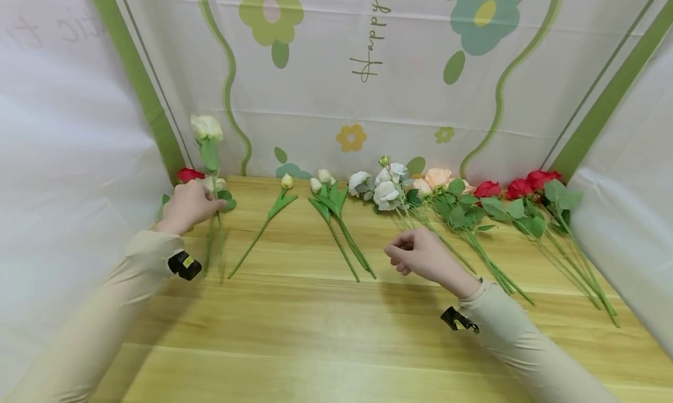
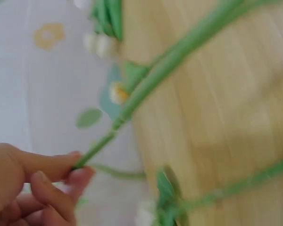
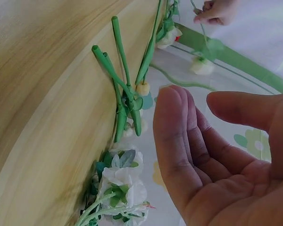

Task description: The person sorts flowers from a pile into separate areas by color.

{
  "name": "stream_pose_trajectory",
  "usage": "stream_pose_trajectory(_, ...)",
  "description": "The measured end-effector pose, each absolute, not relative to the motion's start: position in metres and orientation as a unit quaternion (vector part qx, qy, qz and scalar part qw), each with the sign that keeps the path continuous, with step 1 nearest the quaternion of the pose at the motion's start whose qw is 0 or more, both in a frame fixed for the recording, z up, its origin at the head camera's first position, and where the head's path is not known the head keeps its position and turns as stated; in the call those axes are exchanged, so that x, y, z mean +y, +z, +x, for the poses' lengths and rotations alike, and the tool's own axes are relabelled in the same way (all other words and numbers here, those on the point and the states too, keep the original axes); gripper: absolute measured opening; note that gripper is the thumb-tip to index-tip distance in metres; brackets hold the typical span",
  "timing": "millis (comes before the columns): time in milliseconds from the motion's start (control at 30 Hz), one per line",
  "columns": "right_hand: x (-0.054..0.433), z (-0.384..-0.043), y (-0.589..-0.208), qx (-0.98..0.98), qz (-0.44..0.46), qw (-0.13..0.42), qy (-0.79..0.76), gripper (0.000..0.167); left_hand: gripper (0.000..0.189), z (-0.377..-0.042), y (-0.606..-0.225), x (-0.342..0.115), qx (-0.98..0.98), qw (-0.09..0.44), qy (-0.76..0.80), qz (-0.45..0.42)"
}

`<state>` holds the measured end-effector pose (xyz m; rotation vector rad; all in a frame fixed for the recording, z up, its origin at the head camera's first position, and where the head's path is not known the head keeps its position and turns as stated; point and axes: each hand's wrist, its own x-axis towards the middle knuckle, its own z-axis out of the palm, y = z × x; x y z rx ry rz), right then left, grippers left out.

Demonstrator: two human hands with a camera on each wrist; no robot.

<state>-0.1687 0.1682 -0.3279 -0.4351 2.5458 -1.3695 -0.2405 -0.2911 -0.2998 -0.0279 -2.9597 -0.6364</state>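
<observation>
My left hand (image 1: 190, 205) pinches the green stem of a white rose (image 1: 206, 127) between thumb and fingers, its bloom raised above the table at the left. In the left wrist view the thumb and fingertips grip the stem (image 2: 144, 92). Beneath this hand lie another white rose (image 1: 217, 184) and a red rose (image 1: 189, 174), both partly hidden. My right hand (image 1: 420, 252), holding nothing, hovers over the table in front of the white peony-like flowers (image 1: 388, 194). Its fingers are loosely bent, with a gap to the thumb in the right wrist view.
Between the hands lie a single pale yellow tulip (image 1: 286, 182) and a few white tulips (image 1: 324, 176). Peach roses (image 1: 438, 177) and red roses (image 1: 519, 188) lie further right on the wooden table (image 1: 315, 339). A printed cloth (image 1: 315, 93) stands behind.
</observation>
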Motion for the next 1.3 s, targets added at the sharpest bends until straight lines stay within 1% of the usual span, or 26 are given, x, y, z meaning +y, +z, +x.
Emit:
stream_pose_trajectory(67,0.164,-0.167,-0.326,0.859,-0.154,0.104,-0.476,0.019,0.043,-0.234,-0.294,-0.279,-0.965,0.093,-0.242,-0.036)
stream_pose_trajectory(133,0.158,-0.166,-0.325,0.847,-0.166,0.098,-0.495,0.019,0.039,-0.227,-0.290,-0.261,-0.951,0.117,-0.278,-0.065)
stream_pose_trajectory(233,0.144,-0.163,-0.324,0.826,-0.188,0.089,-0.525,0.021,0.038,-0.213,-0.284,-0.230,-0.928,0.123,-0.342,-0.085)
stream_pose_trajectory(367,0.122,-0.156,-0.319,0.800,-0.214,0.083,-0.555,0.029,0.037,-0.194,-0.284,-0.185,-0.891,0.118,-0.425,-0.105)
stream_pose_trajectory(467,0.105,-0.148,-0.316,0.789,-0.239,0.081,-0.560,0.034,0.032,-0.181,-0.289,-0.156,-0.864,0.115,-0.472,-0.131)
stream_pose_trajectory(533,0.095,-0.144,-0.317,0.786,-0.258,0.079,-0.556,0.033,0.029,-0.173,-0.293,-0.142,-0.846,0.113,-0.500,-0.148)
stream_pose_trajectory(633,0.083,-0.140,-0.320,0.782,-0.273,0.077,-0.555,0.024,0.026,-0.166,-0.298,-0.129,-0.824,0.123,-0.527,-0.169)
stream_pose_trajectory(700,0.079,-0.139,-0.322,0.779,-0.270,0.074,-0.561,0.018,0.025,-0.165,-0.301,-0.125,-0.812,0.132,-0.539,-0.181)
stream_pose_trajectory(800,0.074,-0.139,-0.323,0.775,-0.256,0.072,-0.573,0.013,0.023,-0.167,-0.305,-0.125,-0.804,0.135,-0.543,-0.201)
stream_pose_trajectory(900,0.069,-0.141,-0.322,0.779,-0.241,0.072,-0.575,0.011,0.023,-0.169,-0.305,-0.131,-0.811,0.109,-0.535,-0.210)
stream_pose_trajectory(1067,0.062,-0.157,-0.327,0.803,-0.214,0.067,-0.553,0.011,0.034,-0.181,-0.311,-0.148,-0.851,0.026,-0.485,-0.201)
stream_pose_trajectory(1133,0.059,-0.169,-0.333,0.815,-0.196,0.071,-0.541,0.012,0.037,-0.187,-0.317,-0.155,-0.870,0.001,-0.452,-0.198)
stream_pose_trajectory(1300,0.051,-0.187,-0.336,0.838,-0.151,0.085,-0.518,0.012,0.028,-0.188,-0.321,-0.166,-0.899,-0.023,-0.392,-0.194)
